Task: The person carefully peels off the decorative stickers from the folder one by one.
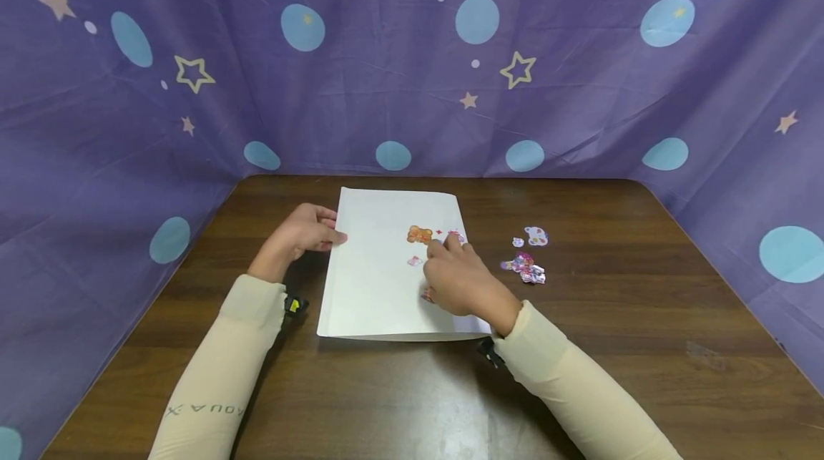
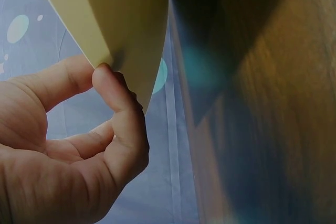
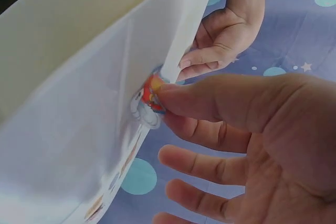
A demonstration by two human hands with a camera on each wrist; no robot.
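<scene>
A white sheet, folder-like with a gap along its near edge point(image 1: 380, 267), is raised slightly off the table. My left hand point(image 1: 307, 230) pinches its left edge between thumb and fingers, seen closely in the left wrist view. Over the sheet's right part, my right hand point(image 1: 460, 277) holds a small red and white sticker point(image 3: 149, 100) between thumb and index finger, close against the surface; its other fingers are spread. On the sheet are a brown bear sticker point(image 1: 419, 235), a small pinkish sticker point(image 1: 415, 260) and a purple one point(image 1: 456, 236) partly behind the right hand.
On the brown wooden table point(image 1: 611, 317), right of the sheet, lie a pale animal-head sticker point(image 1: 536, 236), a tiny sticker point(image 1: 518, 242) and a cluster of purple-pink shiny stickers point(image 1: 524, 267). A clear scrap point(image 1: 704, 355) lies further right. A purple star-patterned cloth point(image 1: 412, 74) hangs behind.
</scene>
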